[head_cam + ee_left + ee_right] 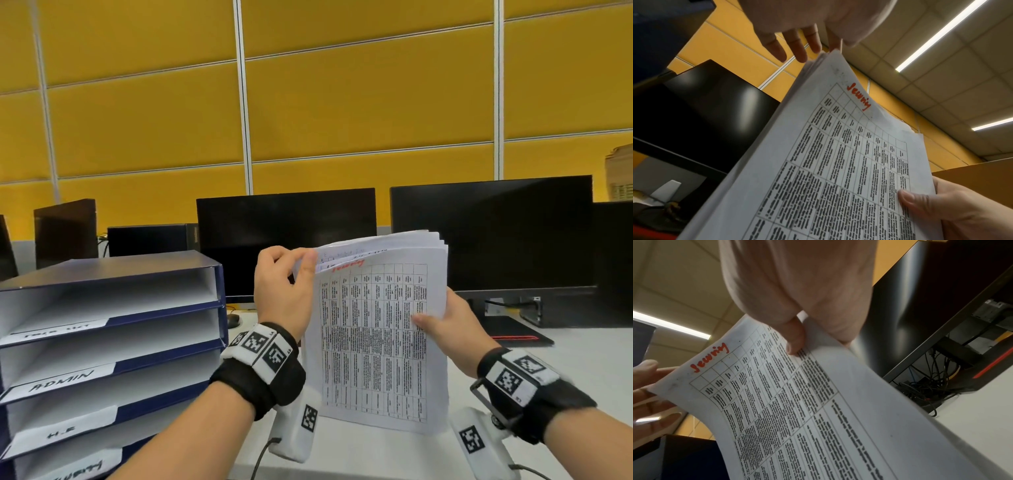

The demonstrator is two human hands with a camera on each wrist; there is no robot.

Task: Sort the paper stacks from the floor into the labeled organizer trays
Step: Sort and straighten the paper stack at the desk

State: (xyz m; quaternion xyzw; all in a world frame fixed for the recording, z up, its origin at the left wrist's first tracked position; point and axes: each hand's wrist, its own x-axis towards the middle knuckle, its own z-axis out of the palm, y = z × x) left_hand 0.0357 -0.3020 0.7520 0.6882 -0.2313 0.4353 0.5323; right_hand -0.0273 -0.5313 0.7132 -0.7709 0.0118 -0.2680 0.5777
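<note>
I hold a white paper stack (376, 342) upright over the desk; its front sheet has a printed table and a red handwritten word at the top (859, 97). My right hand (442, 322) grips its right edge, thumb on the front (795, 340). My left hand (301, 270) pinches the top-left corner, fingers behind the sheets (797, 48), and the upper sheets fan apart there. The blue organizer (221, 291) stands at the left with several open trays. Their white labels include "ADMIN" (61, 377) and "H.R" (61, 433); the other labels are hard to read.
Two dark monitors (284, 240) (489, 233) stand behind the papers, with a black computer case (150, 240) behind the organizer. A mouse (233, 320) and a black pad with a red stripe (513, 334) lie on the white desk (582, 353). Cables (920, 386) tangle under the right monitor.
</note>
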